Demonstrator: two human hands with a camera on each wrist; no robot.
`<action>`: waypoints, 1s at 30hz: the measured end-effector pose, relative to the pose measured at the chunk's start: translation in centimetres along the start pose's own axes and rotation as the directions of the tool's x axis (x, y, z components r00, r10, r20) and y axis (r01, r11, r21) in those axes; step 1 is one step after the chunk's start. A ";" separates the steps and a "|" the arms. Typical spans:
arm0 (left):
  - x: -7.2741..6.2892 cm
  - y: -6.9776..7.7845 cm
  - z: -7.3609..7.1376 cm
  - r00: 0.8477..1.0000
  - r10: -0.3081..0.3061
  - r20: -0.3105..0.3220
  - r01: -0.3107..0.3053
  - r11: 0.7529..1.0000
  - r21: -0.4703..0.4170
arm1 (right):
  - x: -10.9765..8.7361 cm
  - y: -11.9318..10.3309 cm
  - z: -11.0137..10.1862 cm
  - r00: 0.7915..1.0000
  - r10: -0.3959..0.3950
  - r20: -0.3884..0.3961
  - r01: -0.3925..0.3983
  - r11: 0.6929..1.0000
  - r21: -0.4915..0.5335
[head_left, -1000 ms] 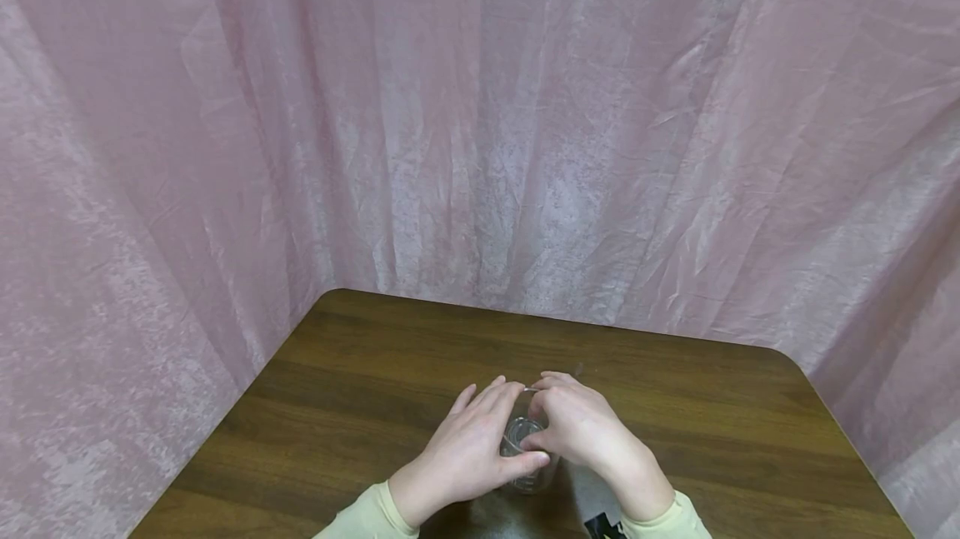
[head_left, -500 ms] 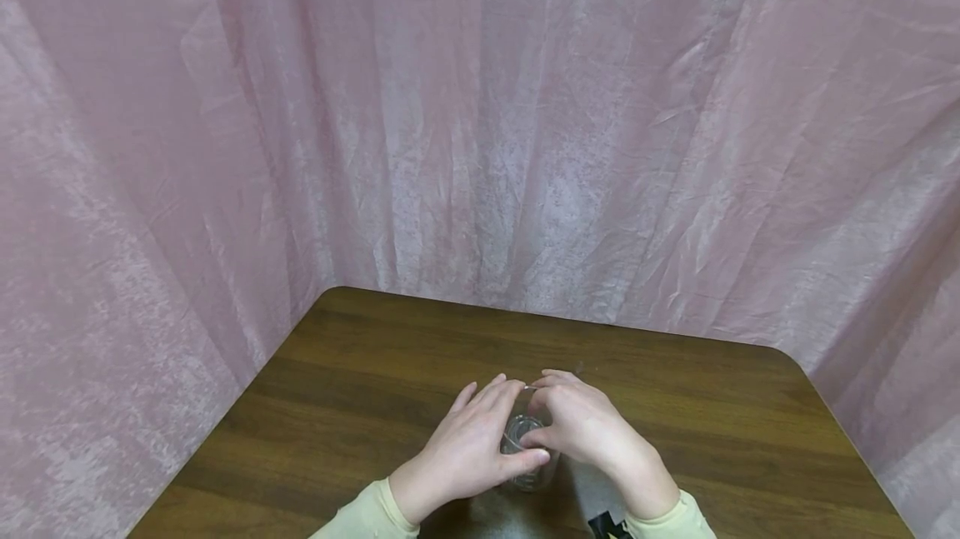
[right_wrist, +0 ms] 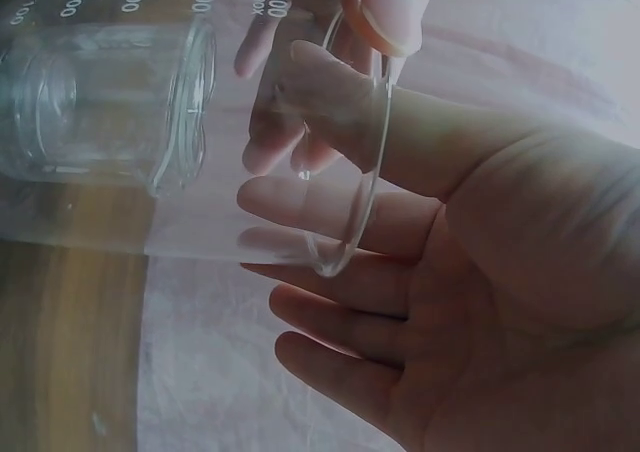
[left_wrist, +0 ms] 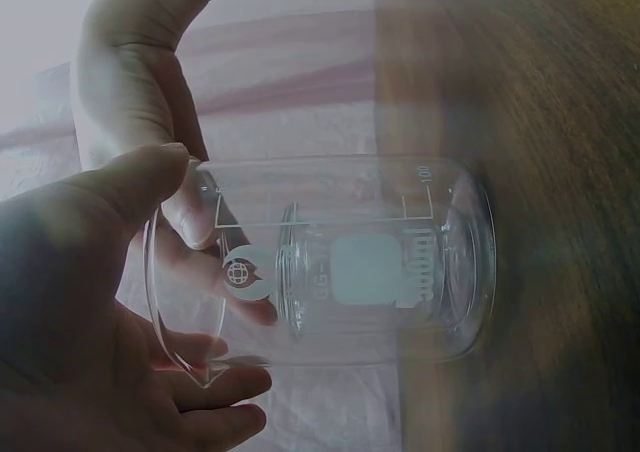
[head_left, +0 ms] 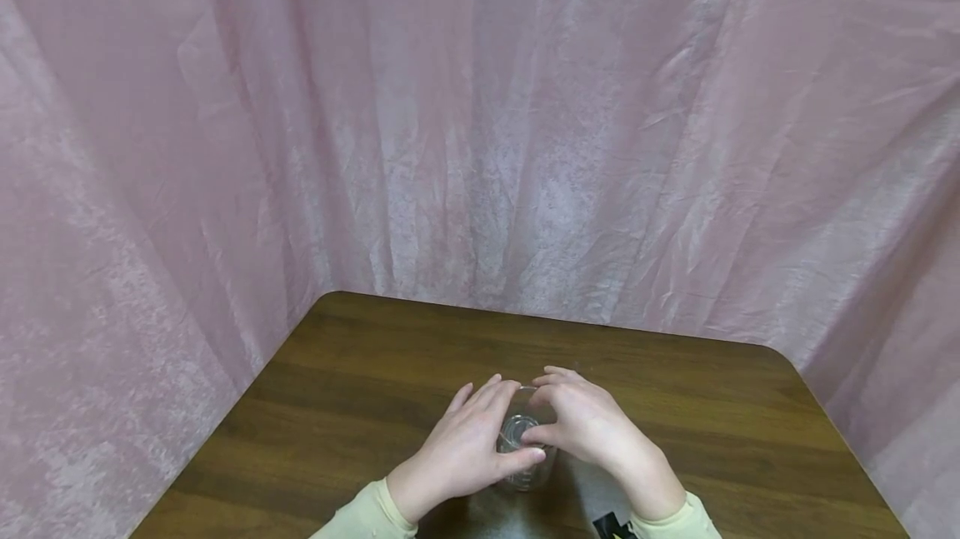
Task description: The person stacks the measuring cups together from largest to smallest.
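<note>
A large clear glass beaker [left_wrist: 340, 187] with white printed markings stands upright on the table in front of me. Inside it, near the bottom, sits a smaller clear glass beaker [right_wrist: 115, 102]. My left hand [head_left: 468, 447] grips the large beaker by its rim, thumb on the near side and fingers on the far side. Over the mouth of that beaker is my right hand [head_left: 600, 431]. Its thumb and forefinger reach inside, spread apart above the smaller beaker with a gap to it. The other right fingers extend outside the glass.
The brown wooden table [head_left: 360, 356] extends behind and to both sides of the beakers. Pink curtains [head_left: 450, 147] hang beyond its edges. A black object [head_left: 611, 526] shows beside my right sleeve.
My right hand has shifted slightly to the right and up relative to the beakers. The left hand keeps its grip, and the head view has turned a little.
</note>
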State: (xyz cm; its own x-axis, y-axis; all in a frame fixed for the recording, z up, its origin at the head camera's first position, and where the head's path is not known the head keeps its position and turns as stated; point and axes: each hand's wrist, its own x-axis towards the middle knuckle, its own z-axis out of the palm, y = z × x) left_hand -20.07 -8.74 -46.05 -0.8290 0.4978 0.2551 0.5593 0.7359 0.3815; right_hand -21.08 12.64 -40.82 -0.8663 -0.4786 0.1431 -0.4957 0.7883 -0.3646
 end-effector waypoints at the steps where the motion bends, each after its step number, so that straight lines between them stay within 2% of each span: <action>1: 0.0 0.0 0.0 1.000 0.001 0.000 -0.001 1.000 0.001 | 0.0 0.0 0.0 1.000 0.002 -0.007 -0.002 1.000 -0.001; 13: 0.4 -0.4 0.0 0.999 -0.035 0.032 0.035 0.999 -0.008 | -0.3 0.3 -0.3 0.998 -0.001 -0.069 -0.001 1.000 -0.022; 23: 0.3 -0.7 -0.3 0.999 -0.021 0.026 0.021 1.000 0.002 | -0.6 0.5 -0.7 0.994 0.023 -0.106 -0.023 1.000 0.005; 30: 0.3 -0.9 -0.9 1.000 -0.017 0.016 0.017 1.000 0.002 | -1.0 1.0 -1.1 0.989 0.012 -0.145 -0.016 1.000 -0.026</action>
State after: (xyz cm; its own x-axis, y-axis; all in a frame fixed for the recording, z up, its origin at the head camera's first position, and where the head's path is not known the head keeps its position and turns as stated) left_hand -20.86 -9.65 -45.53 -0.8381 0.4926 0.2345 0.5454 0.7451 0.3839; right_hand -20.77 14.33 -40.29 -0.8719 -0.4080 0.2708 -0.4834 0.8053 -0.3432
